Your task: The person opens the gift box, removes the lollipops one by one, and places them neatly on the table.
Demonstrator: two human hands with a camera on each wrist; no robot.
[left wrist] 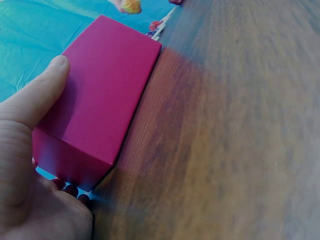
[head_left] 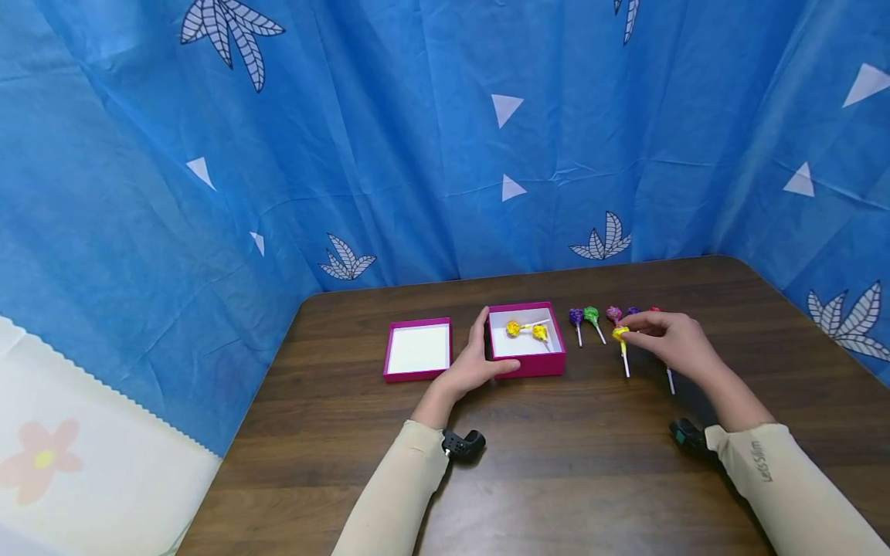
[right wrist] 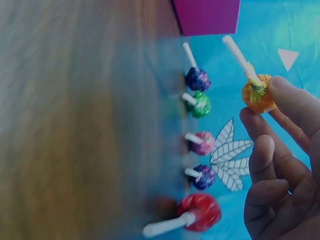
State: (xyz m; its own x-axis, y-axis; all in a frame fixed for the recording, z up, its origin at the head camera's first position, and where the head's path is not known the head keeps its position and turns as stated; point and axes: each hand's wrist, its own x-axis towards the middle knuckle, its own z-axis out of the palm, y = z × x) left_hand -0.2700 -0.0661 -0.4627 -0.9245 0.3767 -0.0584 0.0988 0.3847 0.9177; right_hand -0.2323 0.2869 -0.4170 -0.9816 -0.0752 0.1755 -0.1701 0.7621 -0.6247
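My left hand [head_left: 473,363] rests against the left and front sides of a magenta box [head_left: 535,366], its fingers extended along the left wall and the thumb on the front. Two yellow-wrapped lollipops [head_left: 512,329] lie inside on the white bottom. To the right of the box, my right hand [head_left: 677,340] pinches another yellow lollipop [right wrist: 258,95] by its wrapped head between thumb and fingers. In the head view its stick points down. The left wrist view shows the thumb pressed flat on the box's front; the other fingers are partly hidden.
Right of the box is a row of lollipops: purple [right wrist: 198,79], green [right wrist: 201,104], pink [right wrist: 203,143], purple [right wrist: 205,177] and red [right wrist: 200,212]. A shallow magenta lid [head_left: 417,376], white inside, lies left of the box. Behind the wooden table [head_left: 556,463] hangs a blue curtain [head_left: 431,154].
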